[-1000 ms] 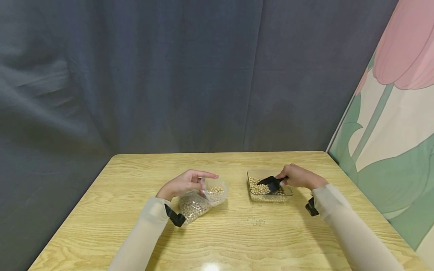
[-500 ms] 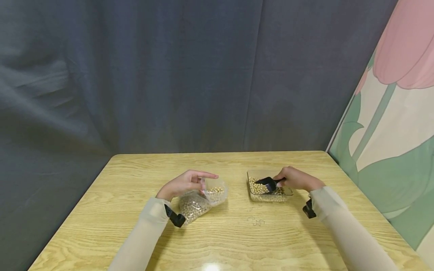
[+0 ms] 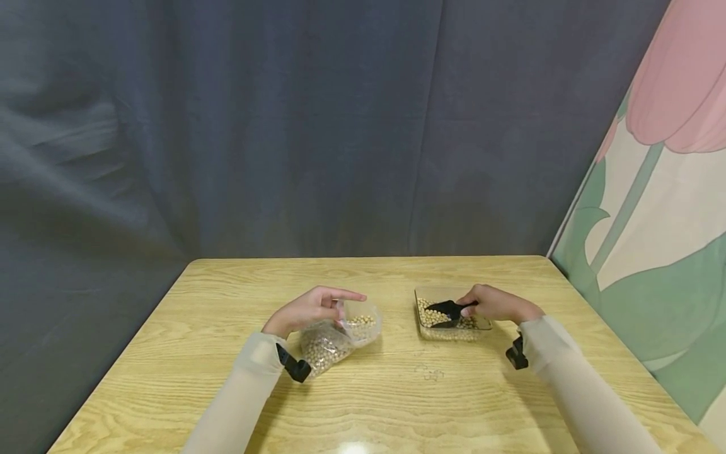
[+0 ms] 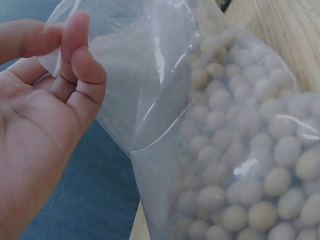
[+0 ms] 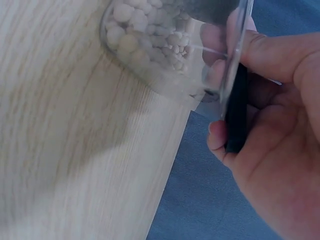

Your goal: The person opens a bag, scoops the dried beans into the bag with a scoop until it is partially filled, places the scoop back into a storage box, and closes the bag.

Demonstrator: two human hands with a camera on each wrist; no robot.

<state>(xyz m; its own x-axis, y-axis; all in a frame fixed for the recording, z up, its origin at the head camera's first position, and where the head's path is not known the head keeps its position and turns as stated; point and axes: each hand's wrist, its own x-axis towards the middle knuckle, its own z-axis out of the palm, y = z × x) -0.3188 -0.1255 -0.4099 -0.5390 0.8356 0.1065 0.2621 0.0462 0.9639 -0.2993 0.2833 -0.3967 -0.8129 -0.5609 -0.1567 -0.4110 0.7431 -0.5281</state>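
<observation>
In the head view, my left hand (image 3: 309,310) pinches the edge of a clear plastic bag (image 3: 326,350) at its opening, index finger stretched along the top. Pale round beans (image 4: 262,215), like soybeans, fill the bag, which rests on the table with its mouth facing right. My right hand (image 3: 501,304) grips the handle of a black scoop (image 3: 452,310). The scoop's blade lies among similar beans inside a clear rectangular container (image 3: 483,327). Up close in the right wrist view, fingers curl round the black handle (image 5: 237,112) at the container's rim; the blade is mostly hidden there.
Both things stand on a light wood-grain table (image 3: 363,403), with a gap of bare wood between bag and container. Faint marks (image 3: 429,372) show on the tabletop. A dark curtain (image 3: 306,126) hangs behind, and a flower-patterned wall (image 3: 652,252) rises at the right.
My right hand has moved slightly left with the scoop, whose blade has turned and now sits lower in the beans. The left hand and bag have stayed in place.
</observation>
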